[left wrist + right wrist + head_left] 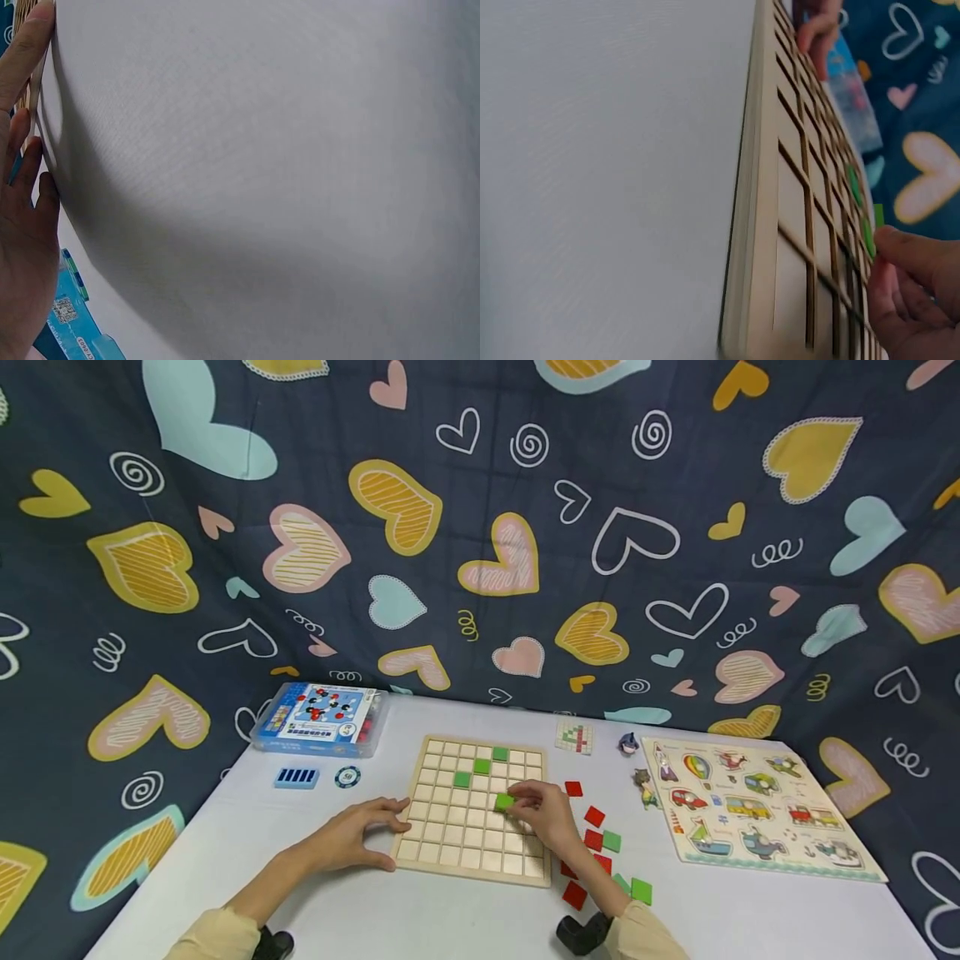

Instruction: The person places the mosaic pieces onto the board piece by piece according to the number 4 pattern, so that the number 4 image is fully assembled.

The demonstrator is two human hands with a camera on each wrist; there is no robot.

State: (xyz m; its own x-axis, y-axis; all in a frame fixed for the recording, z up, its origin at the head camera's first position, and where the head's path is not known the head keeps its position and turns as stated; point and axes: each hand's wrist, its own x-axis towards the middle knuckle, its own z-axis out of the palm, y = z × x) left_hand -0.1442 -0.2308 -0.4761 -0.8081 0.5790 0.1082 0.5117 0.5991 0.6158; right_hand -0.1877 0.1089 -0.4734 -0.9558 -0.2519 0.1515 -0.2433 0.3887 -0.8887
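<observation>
A square wooden grid board (472,878) with pale cells lies on the white table. Three green tiles sit in its upper part, one of them a green tile (462,779) at the left end of a diagonal. My right hand (546,817) reaches over the board's right side and pinches another green square tile (879,215) between thumb and fingertips, close over the cells. At the board's left edge rests my left hand (348,835), fingers loosely bent against the frame and thumb low beside it. In the left wrist view, that hand (26,247) shows along the left side.
Loose red tiles (595,816) and green tiles (641,891) lie right of the board, partly under my right forearm. A pattern card (574,737) and small figures stand behind them. Far right is a picture puzzle board (757,810); back left, a plastic box (322,720), a blue piece (296,777) and a round chip (348,777).
</observation>
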